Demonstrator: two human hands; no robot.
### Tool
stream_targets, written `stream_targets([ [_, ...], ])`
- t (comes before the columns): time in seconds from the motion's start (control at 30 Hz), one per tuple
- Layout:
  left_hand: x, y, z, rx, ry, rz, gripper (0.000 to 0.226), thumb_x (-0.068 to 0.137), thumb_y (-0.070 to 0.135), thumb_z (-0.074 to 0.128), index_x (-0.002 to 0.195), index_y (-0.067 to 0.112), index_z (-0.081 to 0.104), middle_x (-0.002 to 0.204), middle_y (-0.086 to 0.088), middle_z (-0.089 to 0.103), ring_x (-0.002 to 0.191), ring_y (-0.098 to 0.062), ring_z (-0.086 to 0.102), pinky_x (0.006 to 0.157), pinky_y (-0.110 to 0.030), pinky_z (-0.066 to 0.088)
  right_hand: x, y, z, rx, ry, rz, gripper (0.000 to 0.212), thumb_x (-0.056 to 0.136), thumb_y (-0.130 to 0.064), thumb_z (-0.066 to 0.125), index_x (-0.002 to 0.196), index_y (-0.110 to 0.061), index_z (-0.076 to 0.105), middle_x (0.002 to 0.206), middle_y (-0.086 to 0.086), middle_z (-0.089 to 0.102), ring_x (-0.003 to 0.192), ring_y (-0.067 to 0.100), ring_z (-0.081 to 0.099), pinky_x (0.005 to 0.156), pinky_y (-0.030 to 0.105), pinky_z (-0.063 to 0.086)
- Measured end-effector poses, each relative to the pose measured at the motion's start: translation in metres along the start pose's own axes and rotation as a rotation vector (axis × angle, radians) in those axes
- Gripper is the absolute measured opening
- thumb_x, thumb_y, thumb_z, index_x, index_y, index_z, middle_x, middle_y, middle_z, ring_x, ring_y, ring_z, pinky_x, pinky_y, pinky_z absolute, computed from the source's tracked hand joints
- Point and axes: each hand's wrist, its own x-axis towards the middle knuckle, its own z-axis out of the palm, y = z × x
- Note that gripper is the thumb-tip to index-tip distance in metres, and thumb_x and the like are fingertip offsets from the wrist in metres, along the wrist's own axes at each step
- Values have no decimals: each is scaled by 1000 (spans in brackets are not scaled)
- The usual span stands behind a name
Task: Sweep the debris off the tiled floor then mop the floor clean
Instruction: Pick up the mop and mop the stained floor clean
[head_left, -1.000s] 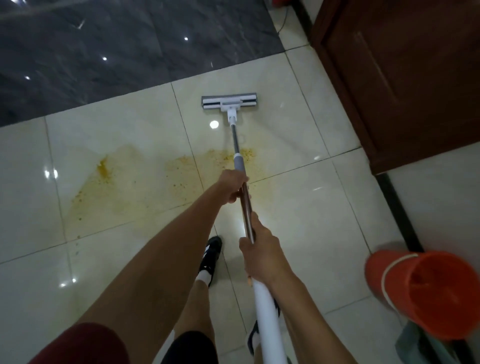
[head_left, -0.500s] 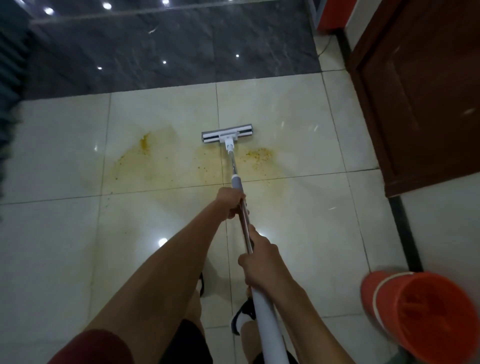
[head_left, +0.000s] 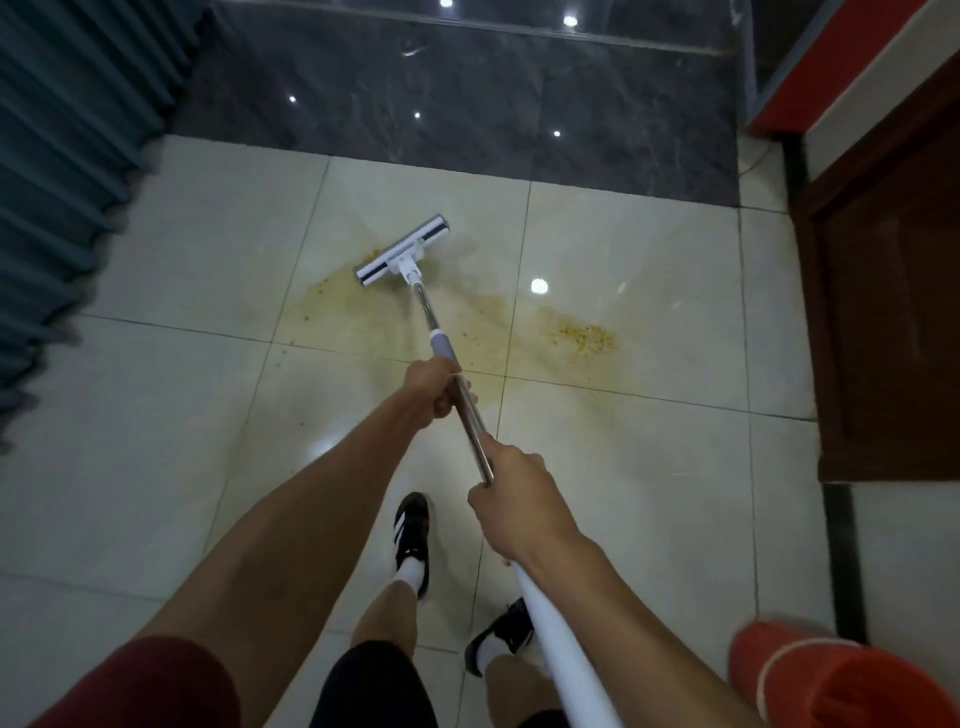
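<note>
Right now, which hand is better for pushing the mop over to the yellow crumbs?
The left hand. It grips the pole lower, nearer the mop head, so it steers toward the crumbs. The right hand holds higher up.

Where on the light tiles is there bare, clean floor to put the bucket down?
Clean tiles lie at the left, between the blue ribbed shutter and the left forearm. The middle is taken by the yellow stain and the mop head. The right is crowded by the wooden cabinet and the orange bucket.

Mop head (head_left: 402, 250): on stain (head_left: 457, 322), ahead of the feet
Bucket (head_left: 831, 680): near right
Cabinet (head_left: 893, 312): right
Shutter (head_left: 67, 156): left
</note>
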Motion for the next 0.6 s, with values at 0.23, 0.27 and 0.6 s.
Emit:
stream_targets([
  [0.23,15,26,-94,-194,45,-6,37,94,23,72,117,-1,54,84,-12,65,65,-23,66,38,-22,50,18,-73,39,-529,46,-203,64,97,-6,46,156,-15,23,85,9,51,62,24,48,49,28,32],
  [0.27,18,27,-106,-207,59,-5,35,95,20,72,116,-1,54,84,-12,65,65,-23,65,36,-20,48,19,-80,46,-623,59,-241,64,97,-4,47,156,-12,22,89,12,57,67,27,52,54,31,35],
  [0.6,46,16,-199,-580,103,-50,18,89,7,58,106,9,55,95,-8,72,69,-16,62,64,-26,50,50,-123,86,-179,-136,-25,69,86,-5,66,143,-19,32,100,12,60,77,28,63,58,37,48],
])
